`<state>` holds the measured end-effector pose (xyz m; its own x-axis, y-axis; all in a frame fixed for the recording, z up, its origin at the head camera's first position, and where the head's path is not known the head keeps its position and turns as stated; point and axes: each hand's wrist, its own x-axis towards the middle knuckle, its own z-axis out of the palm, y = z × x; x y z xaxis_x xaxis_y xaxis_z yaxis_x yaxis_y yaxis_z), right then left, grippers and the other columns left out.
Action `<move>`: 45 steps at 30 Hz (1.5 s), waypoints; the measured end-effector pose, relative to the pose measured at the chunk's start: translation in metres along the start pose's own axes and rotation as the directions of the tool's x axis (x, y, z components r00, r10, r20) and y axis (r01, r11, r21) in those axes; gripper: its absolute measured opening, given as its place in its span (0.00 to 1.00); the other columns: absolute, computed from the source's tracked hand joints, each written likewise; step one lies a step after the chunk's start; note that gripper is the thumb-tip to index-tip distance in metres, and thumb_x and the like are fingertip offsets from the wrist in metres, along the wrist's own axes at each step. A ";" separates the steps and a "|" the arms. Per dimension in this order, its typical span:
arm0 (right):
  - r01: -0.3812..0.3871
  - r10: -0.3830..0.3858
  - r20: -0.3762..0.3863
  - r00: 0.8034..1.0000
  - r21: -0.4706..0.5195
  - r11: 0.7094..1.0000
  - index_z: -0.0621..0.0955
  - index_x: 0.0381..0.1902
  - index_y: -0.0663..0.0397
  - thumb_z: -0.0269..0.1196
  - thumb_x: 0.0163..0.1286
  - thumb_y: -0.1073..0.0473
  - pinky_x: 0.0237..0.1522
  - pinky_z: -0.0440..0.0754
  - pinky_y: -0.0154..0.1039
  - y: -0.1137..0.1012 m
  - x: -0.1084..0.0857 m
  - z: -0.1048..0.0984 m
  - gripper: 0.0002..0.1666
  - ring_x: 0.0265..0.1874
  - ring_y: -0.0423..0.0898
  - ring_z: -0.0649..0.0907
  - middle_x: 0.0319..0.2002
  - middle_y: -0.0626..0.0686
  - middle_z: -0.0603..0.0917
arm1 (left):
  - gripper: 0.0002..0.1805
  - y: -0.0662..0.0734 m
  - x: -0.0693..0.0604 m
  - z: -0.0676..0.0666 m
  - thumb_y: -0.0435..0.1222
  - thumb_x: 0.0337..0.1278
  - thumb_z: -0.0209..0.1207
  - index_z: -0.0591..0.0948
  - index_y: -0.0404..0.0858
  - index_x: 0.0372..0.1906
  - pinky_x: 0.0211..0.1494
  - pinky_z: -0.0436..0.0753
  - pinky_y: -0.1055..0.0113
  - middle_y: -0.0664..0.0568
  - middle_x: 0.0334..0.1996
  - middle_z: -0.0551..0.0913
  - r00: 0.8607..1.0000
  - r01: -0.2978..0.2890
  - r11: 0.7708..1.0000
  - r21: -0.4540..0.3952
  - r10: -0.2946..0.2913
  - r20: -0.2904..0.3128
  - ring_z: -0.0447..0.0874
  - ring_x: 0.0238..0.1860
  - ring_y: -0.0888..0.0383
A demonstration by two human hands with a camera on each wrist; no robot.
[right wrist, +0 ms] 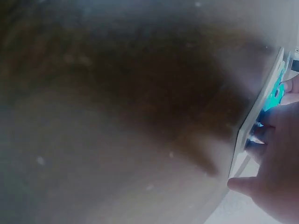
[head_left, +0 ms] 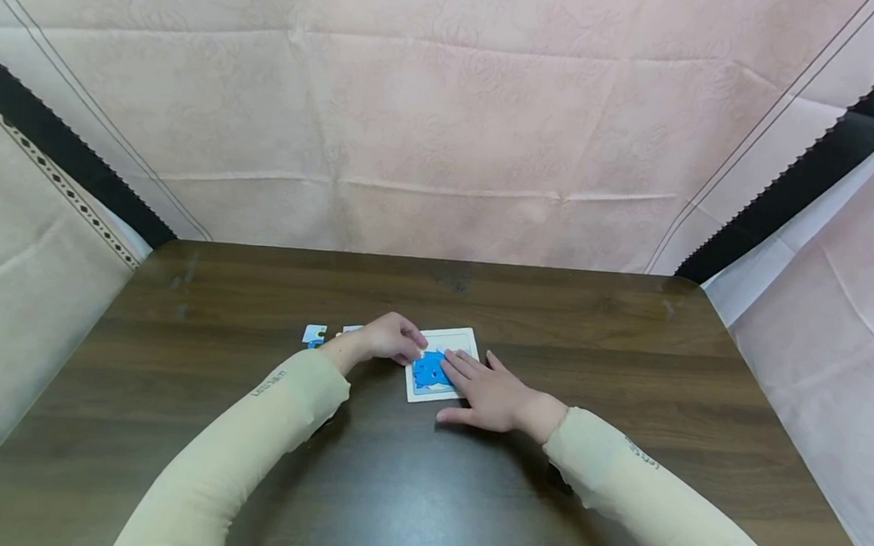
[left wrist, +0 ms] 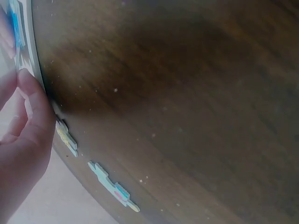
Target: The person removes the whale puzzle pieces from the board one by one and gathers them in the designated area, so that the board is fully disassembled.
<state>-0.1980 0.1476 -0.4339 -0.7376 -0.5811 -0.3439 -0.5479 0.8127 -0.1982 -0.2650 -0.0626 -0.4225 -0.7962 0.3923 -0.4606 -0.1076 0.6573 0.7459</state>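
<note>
A jigsaw puzzle board (head_left: 454, 341) with a pale frame lies on the table, with joined blue puzzle pieces (head_left: 428, 371) in its lower left part. My left hand (head_left: 390, 337) is over the board's left edge, its thumb and fingers bent together. Their tips pinch what looks like a small pale puzzle piece (head_left: 422, 352), mostly hidden by the fingers. From the right, my right hand (head_left: 491, 395) rests straight fingers on the blue pieces, the thumb spread onto the table. In the right wrist view a fingertip of the left hand (right wrist: 293, 85) touches the puzzle's blue area.
A loose blue-and-white puzzle piece (head_left: 315, 334) lies left of the left wrist. Another loose piece (head_left: 352, 328) is partly hidden behind that wrist. The brown wooden table (head_left: 424, 489) ends at a pale cloth (head_left: 445, 140) at the back.
</note>
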 end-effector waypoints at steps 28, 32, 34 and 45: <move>0.004 -0.004 0.017 1.000 0.017 1.000 0.48 0.74 0.44 0.47 0.61 0.25 0.72 0.45 0.60 0.003 0.000 -0.001 0.52 0.75 0.47 0.47 0.75 0.47 0.46 | 0.15 0.008 0.003 0.004 0.39 0.57 0.62 0.83 0.36 0.47 0.35 0.81 0.76 0.49 0.29 0.83 0.999 0.049 0.998 -0.032 -0.049 -0.008 0.79 0.23 0.61; 0.004 -0.005 0.016 1.000 0.015 1.000 0.49 0.74 0.44 0.47 0.61 0.25 0.72 0.45 0.60 0.002 -0.001 -0.001 0.52 0.75 0.46 0.47 0.75 0.47 0.47 | 0.13 0.009 0.002 0.006 0.36 0.57 0.61 0.84 0.34 0.44 0.33 0.81 0.76 0.47 0.31 0.85 0.999 0.050 0.999 -0.001 -0.050 -0.006 0.78 0.21 0.62; 0.007 -0.007 0.017 1.000 0.015 1.000 0.49 0.74 0.44 0.47 0.61 0.26 0.72 0.45 0.60 0.002 -0.001 -0.001 0.52 0.75 0.46 0.47 0.75 0.47 0.47 | 0.12 0.009 0.001 0.007 0.35 0.57 0.61 0.84 0.34 0.44 0.33 0.81 0.75 0.46 0.33 0.85 0.999 0.045 0.999 0.002 -0.045 -0.009 0.78 0.21 0.63; -0.024 0.024 0.011 1.000 0.012 1.000 0.48 0.74 0.46 0.48 0.61 0.25 0.72 0.44 0.59 0.008 -0.001 -0.003 0.53 0.75 0.46 0.47 0.75 0.47 0.45 | 0.12 -0.002 -0.001 0.002 0.34 0.57 0.60 0.82 0.32 0.44 0.36 0.83 0.73 0.46 0.37 0.83 1.000 -0.011 0.999 -0.052 0.012 0.007 0.77 0.26 0.62</move>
<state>-0.2034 0.1543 -0.4321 -0.7460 -0.5613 -0.3583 -0.5254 0.8267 -0.2012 -0.2629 -0.0632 -0.4243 -0.7933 0.4044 -0.4550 -0.1291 0.6187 0.7749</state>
